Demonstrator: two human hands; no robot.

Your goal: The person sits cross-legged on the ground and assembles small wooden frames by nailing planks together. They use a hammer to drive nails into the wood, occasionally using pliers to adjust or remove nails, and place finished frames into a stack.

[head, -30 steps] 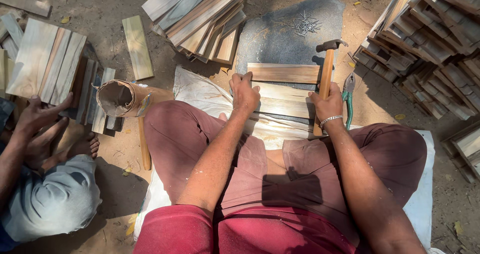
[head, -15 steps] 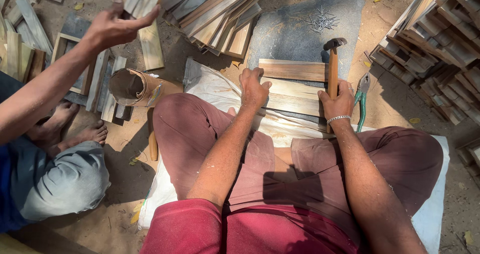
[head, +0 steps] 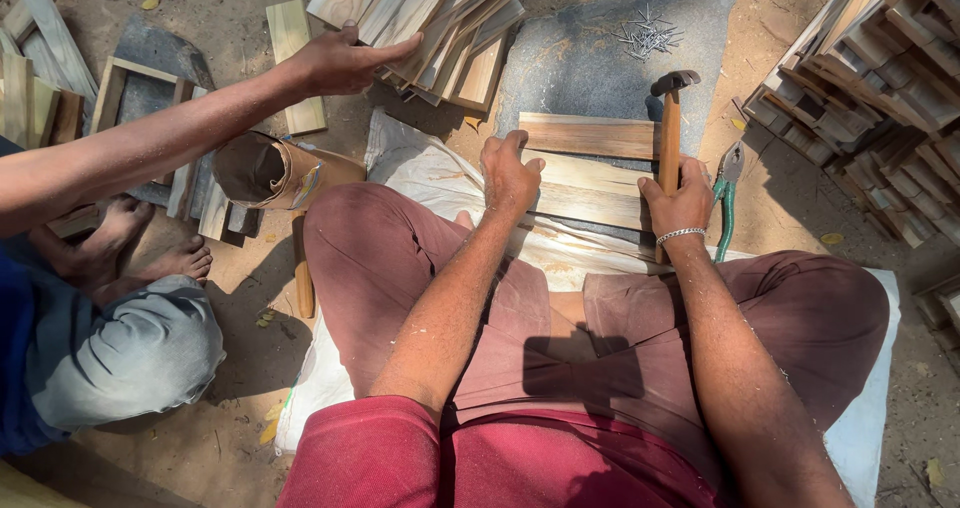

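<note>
The wooden slats (head: 590, 173) lie on the grey mat (head: 590, 58) just past your crossed legs. Your left hand (head: 510, 173) presses down on their near left end, fingers curled over the edge. Your right hand (head: 680, 200) is clenched around the hammer (head: 669, 133), its head resting by the top slat. Green pliers (head: 727, 203) lie just right, nails (head: 648, 36) toward the mat's far edge. A co-worker's hand (head: 340, 60) touches the plank stack (head: 440, 23).

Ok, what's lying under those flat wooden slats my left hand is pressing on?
The flat wooden slats rest partly on a white woven sack and partly on a grey stone slab. Where the sack ends beneath them is covered by the slats and the left hand.
</note>
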